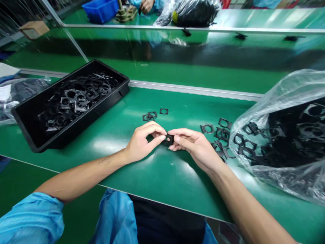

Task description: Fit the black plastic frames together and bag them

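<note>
Between my two hands, just above the green table, is a small black plastic frame with a round hole [169, 139]. My left hand [144, 140] pinches its left side between thumb and forefinger. On its right side my right hand [191, 144] grips it with thumb and fingers. Beyond my hands lie a few loose black frames [164, 111] on the table. More such frames [208, 128] are scattered to the right of my right hand, by the mouth of a clear plastic bag [254, 101] full of them.
At the left, a black tray [122, 88] holds many similar frames, with another plastic bag [27, 89] beside it. A metal rail [193, 89] runs along the table's far edge. Past it are a green belt surface with black parts [186, 32], a blue bin [100, 10] and a co-worker's hand [146, 5].
</note>
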Demonstrator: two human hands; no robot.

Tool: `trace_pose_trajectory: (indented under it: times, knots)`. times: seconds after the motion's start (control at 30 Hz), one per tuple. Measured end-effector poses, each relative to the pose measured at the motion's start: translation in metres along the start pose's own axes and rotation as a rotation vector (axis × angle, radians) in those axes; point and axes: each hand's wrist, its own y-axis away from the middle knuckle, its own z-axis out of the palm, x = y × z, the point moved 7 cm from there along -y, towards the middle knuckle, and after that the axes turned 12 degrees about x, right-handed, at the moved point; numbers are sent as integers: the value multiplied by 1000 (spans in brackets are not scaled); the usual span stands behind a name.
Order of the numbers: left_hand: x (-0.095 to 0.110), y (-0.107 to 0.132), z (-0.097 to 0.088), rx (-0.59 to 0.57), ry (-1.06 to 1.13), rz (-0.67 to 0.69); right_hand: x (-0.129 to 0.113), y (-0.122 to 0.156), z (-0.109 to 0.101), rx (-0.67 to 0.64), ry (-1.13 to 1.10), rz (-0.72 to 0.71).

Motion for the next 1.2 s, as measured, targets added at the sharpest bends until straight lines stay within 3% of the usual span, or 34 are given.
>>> trace_pose_trajectory:
  times: [0.2,1.2]
  knots:
    - [6,0,0,-12,-28,79,0,0,1,-10,14,-2]
    - [8,-1,-2,34,-68,46,-5,4,5,-41,81,-56]
